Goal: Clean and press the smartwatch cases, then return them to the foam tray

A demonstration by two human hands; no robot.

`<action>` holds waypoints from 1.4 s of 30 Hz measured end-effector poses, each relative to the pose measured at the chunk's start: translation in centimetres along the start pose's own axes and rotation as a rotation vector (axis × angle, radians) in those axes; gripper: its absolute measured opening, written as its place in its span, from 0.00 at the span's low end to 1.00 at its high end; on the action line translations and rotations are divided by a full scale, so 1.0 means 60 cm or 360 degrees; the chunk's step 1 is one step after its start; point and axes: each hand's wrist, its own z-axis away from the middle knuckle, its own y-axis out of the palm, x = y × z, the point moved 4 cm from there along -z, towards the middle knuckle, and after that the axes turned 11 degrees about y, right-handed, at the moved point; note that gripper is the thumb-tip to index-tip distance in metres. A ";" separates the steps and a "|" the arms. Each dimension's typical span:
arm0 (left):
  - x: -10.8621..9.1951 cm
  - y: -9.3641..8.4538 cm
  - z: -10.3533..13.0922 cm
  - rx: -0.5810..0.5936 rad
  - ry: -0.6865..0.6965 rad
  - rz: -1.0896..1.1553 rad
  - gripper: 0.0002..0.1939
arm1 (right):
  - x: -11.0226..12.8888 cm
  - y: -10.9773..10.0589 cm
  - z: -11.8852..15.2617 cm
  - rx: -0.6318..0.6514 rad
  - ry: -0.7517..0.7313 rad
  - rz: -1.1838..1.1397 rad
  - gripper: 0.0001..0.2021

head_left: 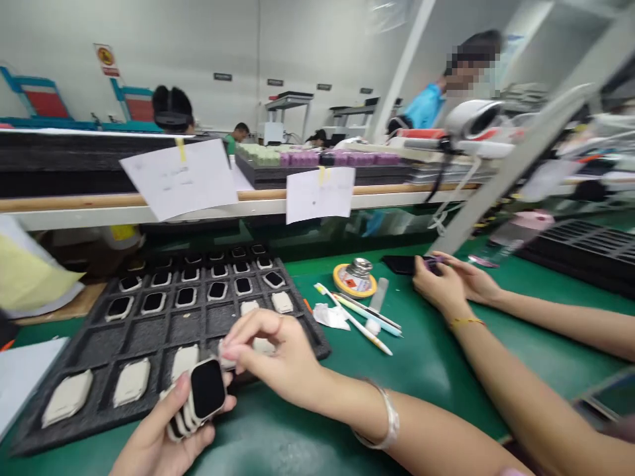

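My left hand (171,423) is closed around a small stack of watch cases (207,389); the top one shows a black screen with a pale rim. Just above and to the right, my right hand (278,357) pinches a pale watch case (228,354), partly hidden behind its fingers. Both hands are over the near edge of a black foam tray (102,344). In the tray's far rows, watch cases (186,297) lie with their dark screens up. Cream-coloured cases (131,382) fill pockets in the near row, and several pockets between are bare.
Right of the tray lie pens (367,330), crumpled tissue (331,316) and a metal-topped dispenser (358,277) on the green table. A co-worker's hands (446,284) handle a small dark item farther right. A shelf (262,198) with hanging papers crosses behind; a slanted post (476,198) rises at right.
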 end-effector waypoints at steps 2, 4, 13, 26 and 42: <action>0.002 0.008 0.000 0.0153 -0.0013 0.0090 0.13 | 0.010 0.001 0.009 -0.0043 -0.0047 0.0035 0.06; 0.006 0.007 -0.004 0.0320 -0.0023 0.0176 0.16 | 0.015 0.007 0.017 0.0042 -0.0154 0.0259 0.06; 0.007 0.006 -0.001 0.0754 0.0006 0.0263 0.17 | -0.002 0.039 0.035 0.0434 -0.0254 0.0628 0.34; 0.005 0.015 0.001 0.0872 -0.0002 0.0310 0.18 | 0.000 0.041 0.038 0.0438 -0.0292 0.0591 0.33; 0.013 0.006 -0.006 0.0827 -0.0041 0.0347 0.18 | -0.002 0.040 0.037 0.0439 -0.0296 0.0596 0.32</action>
